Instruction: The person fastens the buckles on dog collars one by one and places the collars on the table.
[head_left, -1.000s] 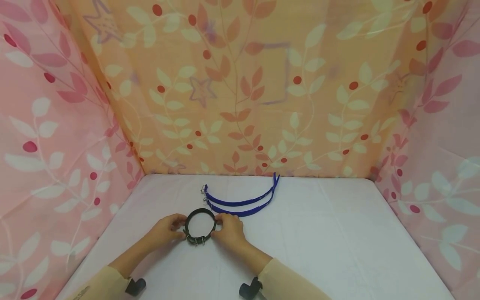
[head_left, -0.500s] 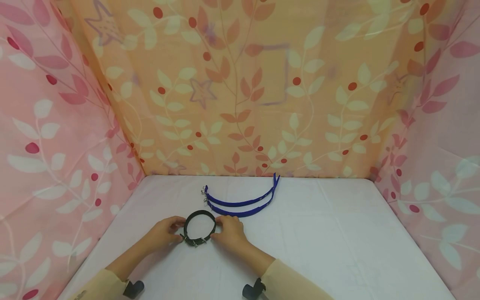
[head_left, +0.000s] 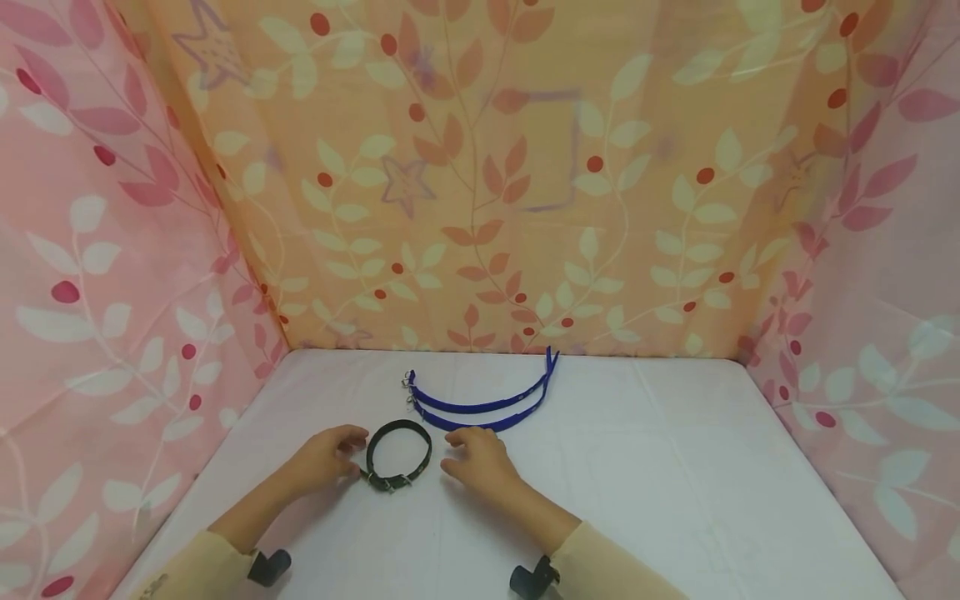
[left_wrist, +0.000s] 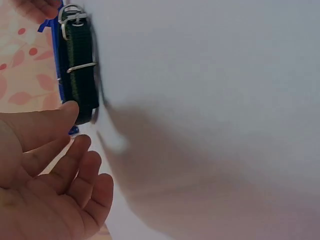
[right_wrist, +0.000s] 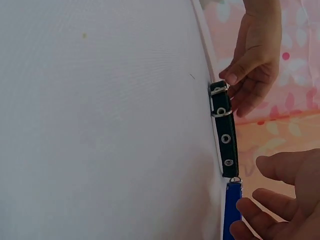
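Observation:
A dark green collar [head_left: 431, 450], buckled into a ring, lies on the white table. At its left side is my left hand [head_left: 322, 460], fingers loosely bent, thumb tip close to the strap; in the left wrist view that hand [left_wrist: 55, 175] has its thumb at the collar's end [left_wrist: 82, 85], and contact is hard to tell. My right hand [head_left: 480, 462] is just right of the ring with a gap between; the right wrist view shows this hand [right_wrist: 285, 200] with parted fingers, holding nothing, beside the collar [right_wrist: 227, 135] with its metal eyelets.
Two blue straps [head_left: 480, 408] with metal buckles lie curved behind the ring, their right ends crossing near the back edge. The white table [head_left: 675, 483] is enclosed by a patterned orange cloth [head_left: 480, 167] behind and pink cloths at both sides.
My right hand has let go of the collar and moved a little to the right. The left hand's fingers have eased slightly away, while the ring has stayed nearly in place.

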